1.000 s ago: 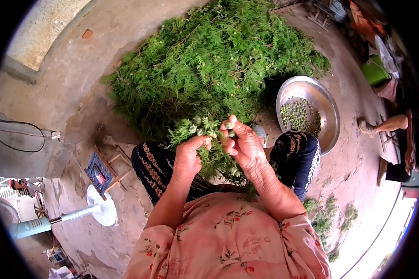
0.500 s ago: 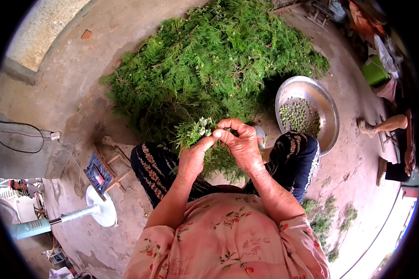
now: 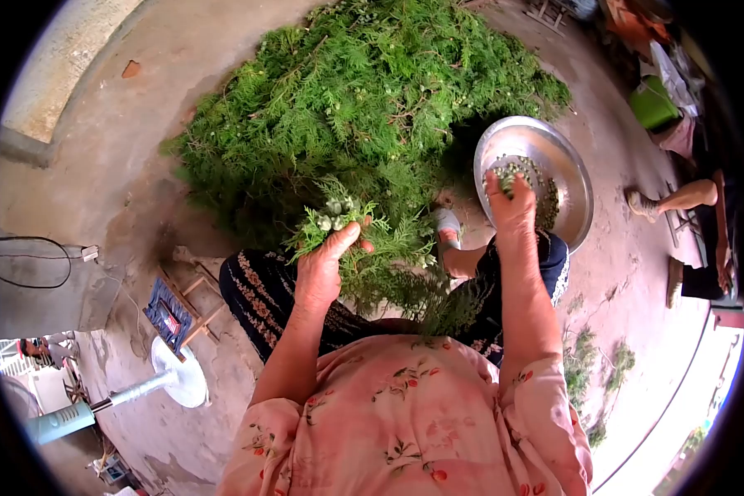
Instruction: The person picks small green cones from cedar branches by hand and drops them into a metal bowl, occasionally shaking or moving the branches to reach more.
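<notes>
My left hand is closed around a leafy conifer sprig. Pale green seed cones cluster at the sprig's upper end, beside my thumb. Its feathery leaves hang over my lap. My right hand is over the near left part of a round metal basin, thumb and fingers apart. Small green cones lie in the basin below it; whether any still touch my fingertips I cannot make out.
A large heap of green conifer branches covers the floor ahead. At left are a small wooden stool and a fan stand. Another person's leg shows at right. Loose sprigs lie on the right floor.
My right hand has left the sprig and moved right, over the basin, its fingers parting. My left hand keeps the sprig, slightly lower left. The whole view has shifted slightly.
</notes>
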The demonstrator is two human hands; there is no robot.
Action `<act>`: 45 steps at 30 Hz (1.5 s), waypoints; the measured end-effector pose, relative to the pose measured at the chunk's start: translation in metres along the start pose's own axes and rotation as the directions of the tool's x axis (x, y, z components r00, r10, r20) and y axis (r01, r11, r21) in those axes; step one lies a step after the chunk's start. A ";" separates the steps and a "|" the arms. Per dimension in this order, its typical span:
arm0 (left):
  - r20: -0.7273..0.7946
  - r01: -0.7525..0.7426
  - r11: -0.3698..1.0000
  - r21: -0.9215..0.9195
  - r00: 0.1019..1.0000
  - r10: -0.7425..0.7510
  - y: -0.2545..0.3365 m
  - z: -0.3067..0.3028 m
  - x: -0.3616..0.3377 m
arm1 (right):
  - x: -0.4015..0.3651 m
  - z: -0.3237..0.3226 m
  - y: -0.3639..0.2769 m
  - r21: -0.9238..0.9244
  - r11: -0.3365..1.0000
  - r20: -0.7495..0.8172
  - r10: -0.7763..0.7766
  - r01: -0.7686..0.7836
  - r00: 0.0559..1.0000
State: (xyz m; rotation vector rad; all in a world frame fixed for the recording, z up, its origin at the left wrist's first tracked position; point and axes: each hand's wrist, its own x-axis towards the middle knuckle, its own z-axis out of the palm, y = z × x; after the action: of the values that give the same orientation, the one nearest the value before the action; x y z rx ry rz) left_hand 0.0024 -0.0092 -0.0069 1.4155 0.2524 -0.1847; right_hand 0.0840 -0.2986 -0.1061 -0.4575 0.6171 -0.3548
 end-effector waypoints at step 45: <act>0.082 0.053 0.967 -0.249 0.996 -0.033 -0.007 0.006 -0.007 | -0.160 0.057 0.043 -0.474 0.793 0.432 0.588 -0.383 0.684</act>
State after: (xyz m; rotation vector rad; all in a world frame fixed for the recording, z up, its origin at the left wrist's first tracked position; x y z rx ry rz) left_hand -0.0063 -0.0167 -0.0109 1.1500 0.2340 -0.2343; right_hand 0.0052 -0.1737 -0.0116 -0.6786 0.1915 0.4286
